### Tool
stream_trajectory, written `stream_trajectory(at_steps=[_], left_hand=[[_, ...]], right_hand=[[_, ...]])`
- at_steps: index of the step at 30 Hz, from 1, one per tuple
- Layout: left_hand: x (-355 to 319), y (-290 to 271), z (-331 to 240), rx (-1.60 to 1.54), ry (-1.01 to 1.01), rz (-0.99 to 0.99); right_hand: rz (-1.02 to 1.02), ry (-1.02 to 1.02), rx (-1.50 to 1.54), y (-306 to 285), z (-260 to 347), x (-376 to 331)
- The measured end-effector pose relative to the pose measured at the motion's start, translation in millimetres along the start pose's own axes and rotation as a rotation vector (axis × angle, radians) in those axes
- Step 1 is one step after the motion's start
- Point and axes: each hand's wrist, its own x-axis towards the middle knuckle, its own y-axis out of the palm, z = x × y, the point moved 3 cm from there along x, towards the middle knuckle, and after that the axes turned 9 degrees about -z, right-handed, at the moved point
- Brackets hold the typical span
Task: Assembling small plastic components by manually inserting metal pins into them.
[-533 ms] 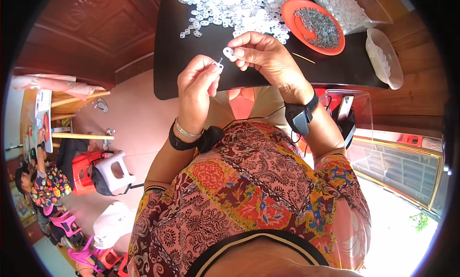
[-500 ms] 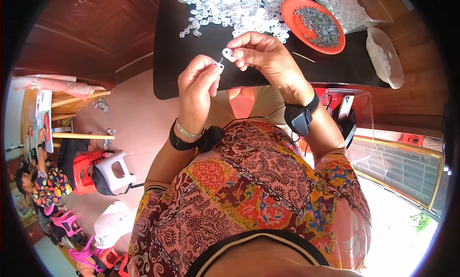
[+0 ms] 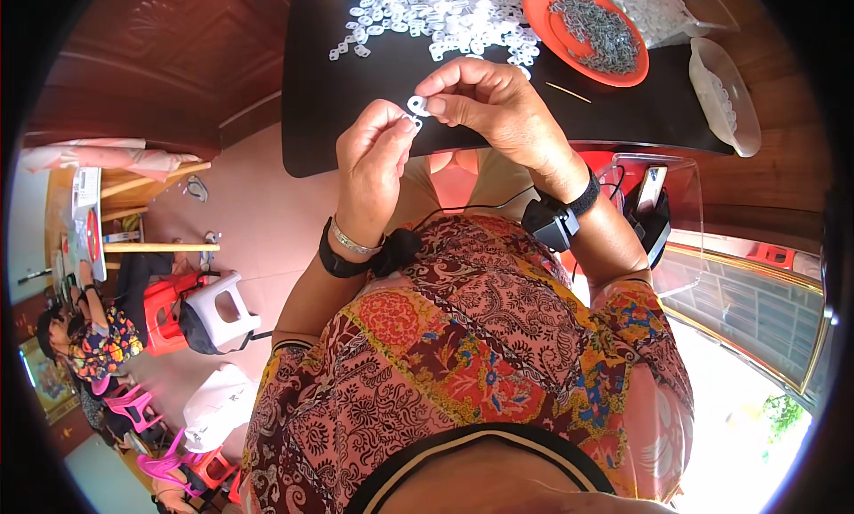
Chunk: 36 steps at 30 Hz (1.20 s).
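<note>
Above the near edge of the black table (image 3: 338, 114), my left hand (image 3: 372, 154) pinches a small white plastic piece (image 3: 413, 122) between thumb and fingertips. My right hand (image 3: 498, 109) holds another white plastic piece, rounded with a hole (image 3: 417, 106), between thumb and forefinger. The two pieces are right up against each other, or nearly so; any metal between them is too small to make out. Beyond my hands lies a heap of similar white pieces (image 3: 480, 20). Small grey metal parts (image 3: 605, 38), like screws, fill an orange-red plate (image 3: 544, 9) at the far right.
A thin stick (image 3: 567, 92) lies right of my right hand. Further right, a translucent dish (image 3: 743, 127) holds white rings, and a bag of clear parts (image 3: 654, 12) lies behind. A dark cable (image 3: 485, 191) runs between my wrists. Another person (image 3: 98, 341) sits far left.
The piece in my right hand has come down and closer to the one in my left. A thin metal shank that showed between them is now hardly visible.
</note>
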Motion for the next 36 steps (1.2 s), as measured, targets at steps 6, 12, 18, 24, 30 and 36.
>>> stream_trajectory(at_steps=[6,12,18,24,30,36], left_hand=[[-1,0,3,0.002,0.005,-0.017],[-2,4,2,-0.053,-0.038,-0.054],[-3,4,3,-0.177,-0.126,-0.051],[1,4,2,-0.076,-0.167,0.058],[0,11,4,-0.059,-0.097,-0.003],[-4,15,5,-0.078,-0.104,-0.013]], right_hand=[[0.004,0.024,-0.093,3,0,-4],[-0.041,-0.105,0.003,15,-7,-14],[-0.084,-0.232,-0.155,15,-6,-18],[-0.033,-0.289,-0.200,10,-5,-18],[-0.134,-0.424,-0.423,14,6,-24],[-0.204,-0.641,-0.722,16,15,-28]])
